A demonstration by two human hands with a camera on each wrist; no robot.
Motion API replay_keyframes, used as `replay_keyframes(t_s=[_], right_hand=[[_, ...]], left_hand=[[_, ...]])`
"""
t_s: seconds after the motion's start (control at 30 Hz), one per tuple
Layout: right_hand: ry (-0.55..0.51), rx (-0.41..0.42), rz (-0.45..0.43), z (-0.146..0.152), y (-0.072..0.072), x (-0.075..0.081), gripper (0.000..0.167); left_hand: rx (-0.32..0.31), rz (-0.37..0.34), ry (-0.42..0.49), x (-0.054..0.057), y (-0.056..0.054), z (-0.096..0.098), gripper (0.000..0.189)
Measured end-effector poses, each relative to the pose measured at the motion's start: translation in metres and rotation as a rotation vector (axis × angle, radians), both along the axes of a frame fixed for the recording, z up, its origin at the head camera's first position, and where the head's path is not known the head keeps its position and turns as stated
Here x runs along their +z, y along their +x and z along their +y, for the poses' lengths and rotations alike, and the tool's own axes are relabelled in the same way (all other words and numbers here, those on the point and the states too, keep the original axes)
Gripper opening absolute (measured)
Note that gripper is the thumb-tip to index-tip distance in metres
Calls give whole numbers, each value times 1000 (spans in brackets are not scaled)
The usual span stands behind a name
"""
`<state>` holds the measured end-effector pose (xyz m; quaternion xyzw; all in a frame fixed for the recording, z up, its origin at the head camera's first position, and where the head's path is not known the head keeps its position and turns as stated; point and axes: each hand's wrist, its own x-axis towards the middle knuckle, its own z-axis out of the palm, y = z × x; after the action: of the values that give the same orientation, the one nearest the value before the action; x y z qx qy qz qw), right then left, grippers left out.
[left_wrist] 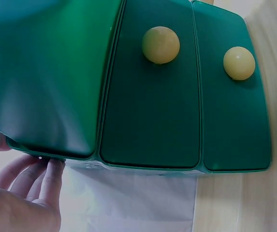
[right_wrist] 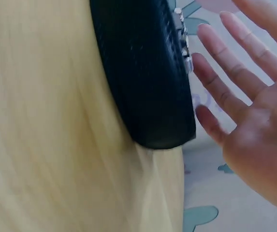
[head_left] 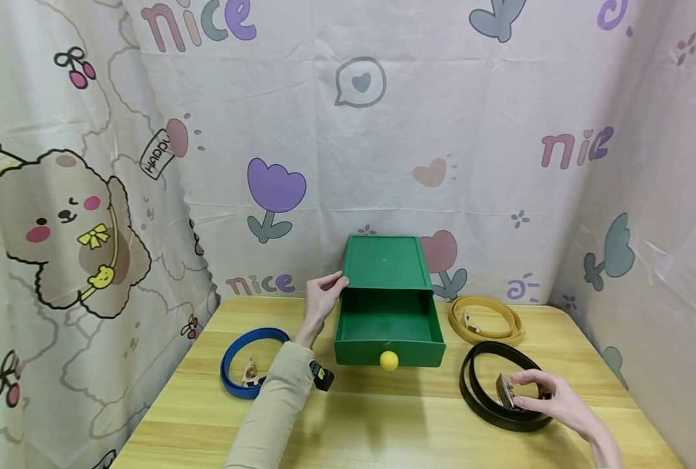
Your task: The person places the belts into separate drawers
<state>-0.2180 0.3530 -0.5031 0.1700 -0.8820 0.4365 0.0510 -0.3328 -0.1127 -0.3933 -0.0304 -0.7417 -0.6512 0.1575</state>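
A green drawer box (head_left: 386, 264) stands at the back of the table, its top drawer (head_left: 360, 355) with a yellow knob pulled out. My left hand (head_left: 323, 298) rests against the box's upper left edge; in the left wrist view its fingers (left_wrist: 51, 181) touch the side wall. A coiled black belt (head_left: 474, 391) lies at front right. Fingertips of my right hand (head_left: 550, 398) are at its metal buckle (head_left: 505, 391). The right wrist view has this hand (right_wrist: 259, 106) with fingers spread beside the belt (right_wrist: 143, 72); whether they touch the buckle I cannot tell.
A coiled blue belt (head_left: 227, 365) with a gold buckle lies left of the box. Behind the black belt is a coiled yellow belt (head_left: 515, 332). Two lower drawers with yellow knobs (left_wrist: 161, 45) are closed. Patterned curtain (head_left: 371, 143) surrounds the wooden table (head_left: 377, 423).
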Motion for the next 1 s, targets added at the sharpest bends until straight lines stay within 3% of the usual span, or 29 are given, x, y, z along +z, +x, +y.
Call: replay_keyframes(t_s=[0.13, 0.27, 0.57, 1.0], right_hand=[[50, -1, 12, 7, 3, -3, 33], [59, 53, 7, 12, 5, -7, 35], [-25, 270, -20, 17, -6, -15, 36], [17, 328, 92, 12, -13, -19, 41]], left_hand=[[0, -1, 3, -1, 1, 0, 34], [2, -1, 8, 0, 1, 0, 34], [6, -7, 18, 2, 1, 1, 33], [7, -21, 19, 3, 0, 1, 33]])
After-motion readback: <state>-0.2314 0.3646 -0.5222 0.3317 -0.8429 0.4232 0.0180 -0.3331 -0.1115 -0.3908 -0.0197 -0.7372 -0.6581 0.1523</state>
